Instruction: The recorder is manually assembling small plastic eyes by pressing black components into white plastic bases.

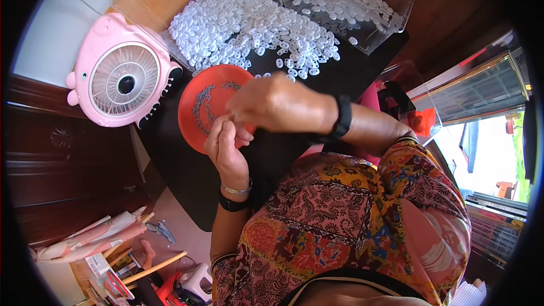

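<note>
Red and round, a plastic plate (pixel 199 114) sits on a black mat (pixel 181 187), a bit to the left of the middle. Little thin metal bits (pixel 199 109) lie on the plate in a curved row. Both hands meet right over the plate's near edge. The left hand (pixel 226 147) comes up from below with its fingers curled in. The right hand (pixel 273 103) reaches across from the right side, and its fingers bend down to touch the left hand's fingertips. They seem to pinch something very tiny, but it is too small to see what it is. Each wrist has a black band, and the left wrist has a shiny bracelet (pixel 236 190) too.

Just past the plate is a big heap of small white rings (pixel 252 22). Behind the heap stands a clear plastic box (pixel 385 25) with more white rings inside. To the left of the plate sits a pink fan (pixel 122 79) shaped like a little animal, facing up. The person wears a bright shirt (pixel 351 221) with many colours.
</note>
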The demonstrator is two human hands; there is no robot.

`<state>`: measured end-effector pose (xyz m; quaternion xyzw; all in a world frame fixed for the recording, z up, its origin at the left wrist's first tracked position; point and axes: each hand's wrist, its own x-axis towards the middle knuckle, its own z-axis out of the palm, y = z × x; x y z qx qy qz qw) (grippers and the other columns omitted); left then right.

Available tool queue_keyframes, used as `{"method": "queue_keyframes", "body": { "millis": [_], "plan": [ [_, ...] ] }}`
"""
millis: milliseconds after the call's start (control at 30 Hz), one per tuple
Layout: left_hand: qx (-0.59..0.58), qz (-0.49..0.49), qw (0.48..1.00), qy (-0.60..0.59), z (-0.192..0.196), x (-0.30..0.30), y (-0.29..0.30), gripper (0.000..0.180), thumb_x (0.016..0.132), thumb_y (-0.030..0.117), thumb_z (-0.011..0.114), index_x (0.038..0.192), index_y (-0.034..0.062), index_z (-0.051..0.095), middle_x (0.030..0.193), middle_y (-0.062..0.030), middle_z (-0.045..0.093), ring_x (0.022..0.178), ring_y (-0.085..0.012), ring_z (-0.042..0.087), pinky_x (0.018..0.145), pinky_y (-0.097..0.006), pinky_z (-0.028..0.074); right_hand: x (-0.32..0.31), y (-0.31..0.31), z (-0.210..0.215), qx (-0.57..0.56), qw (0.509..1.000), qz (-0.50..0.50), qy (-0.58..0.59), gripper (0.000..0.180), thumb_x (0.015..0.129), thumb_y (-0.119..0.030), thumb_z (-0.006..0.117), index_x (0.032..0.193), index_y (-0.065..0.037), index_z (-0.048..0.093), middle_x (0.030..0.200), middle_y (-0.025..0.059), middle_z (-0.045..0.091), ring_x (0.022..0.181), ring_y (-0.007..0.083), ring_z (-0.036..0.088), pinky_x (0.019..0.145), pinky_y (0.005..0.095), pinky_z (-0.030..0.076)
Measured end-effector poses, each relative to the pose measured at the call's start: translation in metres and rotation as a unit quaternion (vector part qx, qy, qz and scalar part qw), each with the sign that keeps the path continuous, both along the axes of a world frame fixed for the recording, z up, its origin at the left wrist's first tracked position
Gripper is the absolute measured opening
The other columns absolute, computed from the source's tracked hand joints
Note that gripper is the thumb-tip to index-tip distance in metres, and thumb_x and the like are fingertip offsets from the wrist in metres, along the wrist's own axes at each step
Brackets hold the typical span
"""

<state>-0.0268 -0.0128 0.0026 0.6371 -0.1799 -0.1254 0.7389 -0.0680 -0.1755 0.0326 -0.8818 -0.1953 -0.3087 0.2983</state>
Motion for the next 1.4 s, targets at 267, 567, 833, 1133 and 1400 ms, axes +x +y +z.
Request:
{"method": "queue_keyframes", "body": {
  "millis": [267, 567, 833, 1133, 1400],
  "plan": [
    [-0.004, -0.015, 0.998, -0.059, 0.000, 0.009, 0.005, 0.024, 0.093, 0.016, 0.045, 0.087, -0.0003, 0.062, 0.061, -0.0015, 0.054, 0.055, -0.0085, 0.050, 0.050, -0.020, 0.035, 0.001, -0.118, 0.093, -0.166, 0.851, -0.466, -0.175, 0.044, 0.081, -0.015, 0.064, 0.122, -0.002, 0.055, 0.130, 0.0217, 0.049, 0.116, 0.0388, 0.048, 0.097, 0.0423, 0.042],
    [0.014, -0.015, 0.999, -0.039, -0.004, 0.014, 0.007, 0.024, 0.093, 0.016, 0.045, 0.086, -0.0013, 0.061, 0.063, -0.0035, 0.052, 0.056, -0.0112, 0.050, 0.052, -0.022, 0.037, -0.004, -0.082, -0.006, -0.062, 0.979, -0.100, 0.165, 0.014, 0.082, -0.016, 0.065, 0.090, -0.005, 0.068, 0.083, 0.0094, 0.066, 0.077, 0.0262, 0.063, 0.069, 0.0348, 0.050],
    [0.017, -0.011, 0.999, -0.039, -0.006, 0.015, 0.007, 0.025, 0.093, 0.016, 0.045, 0.086, -0.0011, 0.060, 0.062, -0.0035, 0.051, 0.056, -0.0114, 0.050, 0.051, -0.022, 0.037, 0.041, -0.072, -0.034, -0.122, 0.964, -0.064, 0.227, 0.018, 0.079, -0.021, 0.063, 0.091, -0.008, 0.066, 0.085, 0.0111, 0.065, 0.081, 0.0315, 0.063, 0.072, 0.0401, 0.050],
    [0.002, -0.007, 1.000, -0.009, -0.005, 0.017, 0.008, 0.022, 0.091, 0.016, 0.048, 0.083, 0.0003, 0.062, 0.062, -0.0015, 0.053, 0.055, -0.0088, 0.050, 0.051, -0.021, 0.036, 0.063, -0.083, -0.032, -0.271, 0.922, -0.177, 0.215, 0.015, 0.073, -0.010, 0.058, 0.082, -0.004, 0.067, 0.084, 0.0166, 0.067, 0.082, 0.0350, 0.066, 0.070, 0.0435, 0.053],
    [0.010, -0.003, 1.000, -0.001, -0.003, 0.017, 0.007, 0.022, 0.090, 0.015, 0.048, 0.082, 0.0004, 0.062, 0.061, -0.0012, 0.053, 0.054, -0.0088, 0.050, 0.050, -0.021, 0.035, 0.087, -0.065, -0.040, -0.240, 0.937, -0.163, 0.196, 0.017, 0.075, -0.014, 0.060, 0.085, -0.002, 0.068, 0.087, 0.0185, 0.067, 0.086, 0.0353, 0.065, 0.075, 0.0433, 0.052]
  ]
}}
